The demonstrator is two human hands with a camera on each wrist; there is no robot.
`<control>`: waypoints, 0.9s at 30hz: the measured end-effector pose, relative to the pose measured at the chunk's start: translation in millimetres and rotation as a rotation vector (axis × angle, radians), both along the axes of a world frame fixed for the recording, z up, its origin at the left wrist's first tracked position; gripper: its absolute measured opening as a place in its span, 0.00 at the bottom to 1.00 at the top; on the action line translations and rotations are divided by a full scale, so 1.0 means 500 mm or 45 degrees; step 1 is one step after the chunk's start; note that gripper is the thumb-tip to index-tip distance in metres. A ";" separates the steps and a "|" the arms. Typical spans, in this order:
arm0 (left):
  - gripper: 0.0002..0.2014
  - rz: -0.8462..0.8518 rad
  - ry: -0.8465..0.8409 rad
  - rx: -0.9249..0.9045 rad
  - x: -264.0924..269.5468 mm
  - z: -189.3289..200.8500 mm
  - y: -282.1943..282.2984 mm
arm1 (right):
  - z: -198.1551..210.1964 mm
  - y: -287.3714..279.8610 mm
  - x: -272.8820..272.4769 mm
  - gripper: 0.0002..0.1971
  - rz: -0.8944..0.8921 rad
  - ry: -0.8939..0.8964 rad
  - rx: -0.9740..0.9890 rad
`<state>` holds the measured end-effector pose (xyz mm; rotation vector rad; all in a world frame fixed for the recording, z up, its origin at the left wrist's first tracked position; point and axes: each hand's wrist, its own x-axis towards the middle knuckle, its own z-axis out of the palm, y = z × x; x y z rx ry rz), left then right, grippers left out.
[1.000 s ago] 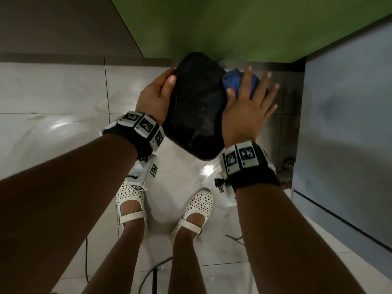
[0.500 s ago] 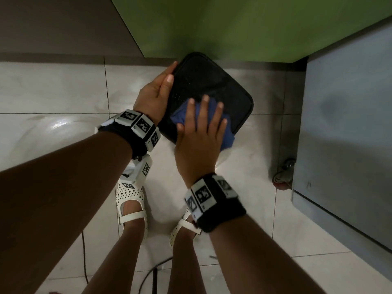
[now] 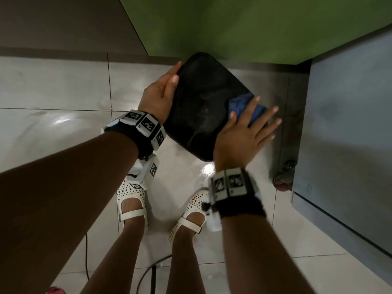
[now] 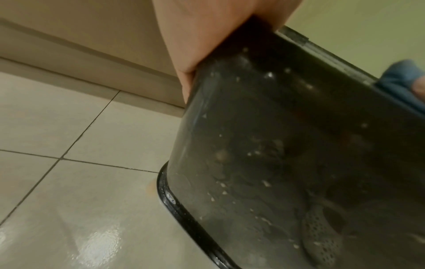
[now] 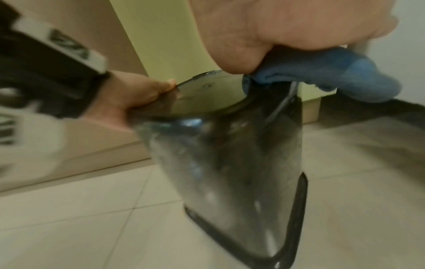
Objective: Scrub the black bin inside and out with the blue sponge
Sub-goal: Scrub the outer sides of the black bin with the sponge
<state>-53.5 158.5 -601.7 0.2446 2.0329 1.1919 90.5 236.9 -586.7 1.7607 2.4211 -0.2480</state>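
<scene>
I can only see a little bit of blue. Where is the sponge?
In the head view the blue sponge is under the right hand, pressed flat against the right edge of the upturned black bin, opposite the left hand.

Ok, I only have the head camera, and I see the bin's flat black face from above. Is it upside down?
Observer: Yes. The left wrist view shows the black bin tilted, with its rim down by the floor.
Operator: Is the side wall clean?
Observer: No, pale specks dot it there.
Operator: And the sponge?
Observer: The right wrist view shows the blue sponge folded over the base edge under the right hand.
</scene>
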 end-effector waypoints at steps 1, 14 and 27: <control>0.19 0.007 -0.001 0.003 0.000 -0.001 0.001 | 0.000 -0.032 0.005 0.28 0.011 -0.006 0.027; 0.19 0.003 -0.129 0.060 -0.009 0.007 -0.005 | 0.007 0.011 -0.133 0.28 0.563 0.075 -0.102; 0.18 0.139 0.004 -0.021 0.012 0.022 0.006 | 0.020 -0.085 -0.005 0.28 0.814 0.037 -0.120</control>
